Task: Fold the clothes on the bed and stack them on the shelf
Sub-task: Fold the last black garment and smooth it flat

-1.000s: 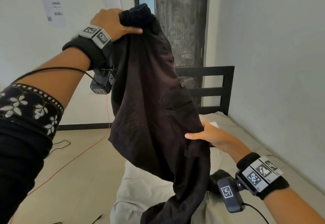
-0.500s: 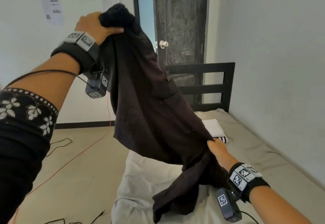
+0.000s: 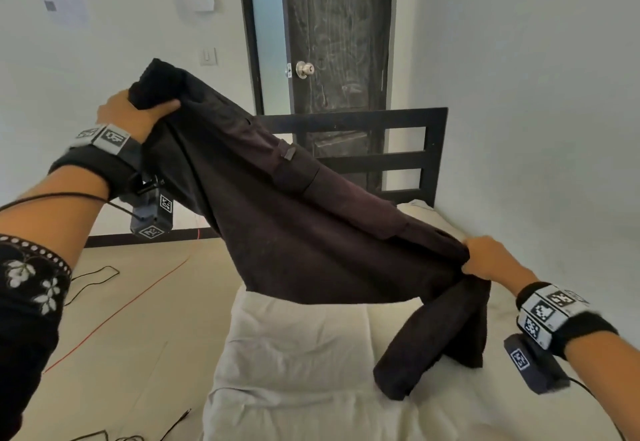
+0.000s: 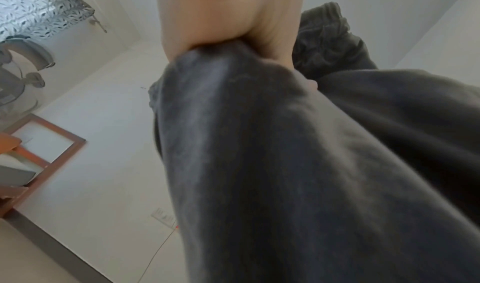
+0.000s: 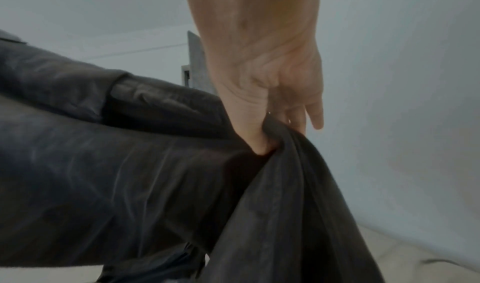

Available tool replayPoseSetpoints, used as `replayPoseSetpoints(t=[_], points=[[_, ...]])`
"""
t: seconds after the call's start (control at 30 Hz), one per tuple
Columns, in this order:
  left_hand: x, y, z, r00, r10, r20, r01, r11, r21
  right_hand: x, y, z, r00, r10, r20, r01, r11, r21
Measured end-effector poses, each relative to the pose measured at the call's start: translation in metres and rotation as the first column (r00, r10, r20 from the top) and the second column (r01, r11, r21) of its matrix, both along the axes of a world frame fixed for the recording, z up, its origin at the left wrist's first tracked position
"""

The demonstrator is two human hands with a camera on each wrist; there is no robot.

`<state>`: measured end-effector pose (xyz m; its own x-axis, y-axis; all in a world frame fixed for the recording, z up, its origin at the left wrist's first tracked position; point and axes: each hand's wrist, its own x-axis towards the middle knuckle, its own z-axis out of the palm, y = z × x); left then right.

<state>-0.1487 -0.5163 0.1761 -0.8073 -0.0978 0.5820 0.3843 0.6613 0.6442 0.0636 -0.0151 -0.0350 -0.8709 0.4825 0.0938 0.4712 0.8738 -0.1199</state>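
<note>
Since a second ago, my left hand (image 3: 133,113) has dropped from head height and my right hand (image 3: 490,258) has gone from resting flat against the dark garment (image 3: 304,233) to pinching its lower end and drawing it out to the right. Now the cloth hangs stretched between both hands above the bed (image 3: 298,354), one loose end trailing onto the mattress near the right edge. My left fist is closed around a bunched thick end; my right thumb and fingers clamp a gathered fold. It looks soft, limp and fairly light, so I judge it will sag wherever unsupported; holding the two ends, as now, suits laying it flat. I cannot tell whether it is trousers or a jacket, and no shelf is in sight.
</note>
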Motion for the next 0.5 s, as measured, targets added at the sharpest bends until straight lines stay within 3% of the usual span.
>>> replayPoseSetpoints(t=[0.07, 0.17, 0.23, 0.3, 0.33, 0.4, 0.5], points=[[-0.007, 0.002, -0.007, 1.000, 0.000, 0.022, -0.001, 0.999, 0.041, 0.002, 0.013, -0.003, 0.992, -0.050, -0.114, 0.046, 0.998, -0.039], [-0.018, -0.002, -0.011, 0.999, -0.021, 0.033, 0.016, 0.989, 0.146, 0.007, 0.028, 0.008, 0.914, -0.193, -0.356, 0.063, 0.936, -0.346], [-0.023, -0.009, -0.015, 0.999, -0.028, 0.044, 0.018, 0.980, 0.197, 0.014, 0.033, 0.022, 0.855, -0.308, -0.418, -0.039, 0.765, -0.643], [-0.036, -0.021, -0.025, 0.996, -0.032, 0.085, 0.007, 0.962, 0.273, 0.028, 0.040, 0.034, 0.911, -0.238, -0.335, -0.108, 0.649, -0.753], [-0.044, -0.026, -0.032, 0.992, -0.045, 0.121, 0.003, 0.945, 0.326, 0.035, 0.044, 0.038, 0.957, -0.134, -0.257, -0.114, 0.644, -0.757], [-0.054, -0.028, -0.046, 0.973, -0.098, 0.210, 0.008, 0.920, 0.392, 0.044, 0.055, 0.039, 0.996, 0.070, -0.047, -0.083, 0.734, -0.674], [-0.050, -0.012, -0.065, 0.919, -0.182, 0.350, 0.057, 0.939, 0.338, 0.038, 0.077, 0.024, 0.982, 0.090, 0.165, -0.011, 0.904, -0.428]])
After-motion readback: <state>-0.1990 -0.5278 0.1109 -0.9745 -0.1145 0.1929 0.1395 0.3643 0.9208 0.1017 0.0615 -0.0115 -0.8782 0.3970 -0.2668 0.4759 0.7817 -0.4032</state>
